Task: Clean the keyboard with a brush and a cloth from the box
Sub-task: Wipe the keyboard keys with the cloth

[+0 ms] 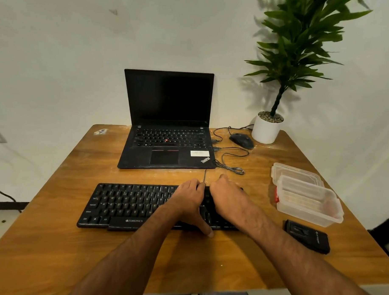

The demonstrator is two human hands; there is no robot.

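While the keyboard [133, 204] lies on the counter [60, 251] in front of the laptop [166, 126], both hands rest on its right half. The left hand [188, 200] clasps its edges, thumb at the front; whether the right hand [228, 197] has any grip I cannot tell. The box [310, 200] sits open, right of the keyboard.

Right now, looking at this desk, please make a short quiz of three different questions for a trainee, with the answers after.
1. True or false: both hands rest on the right part of the keyboard.
2. Multiple choice: where does the clear plastic box stand? A) on the laptop B) on the table, right of the keyboard C) behind the plant pot
3. Fill in: the mouse lies between the laptop and the white ____.

Key:
1. True. The left hand and the right hand both lie there.
2. B.
3. Plant pot.
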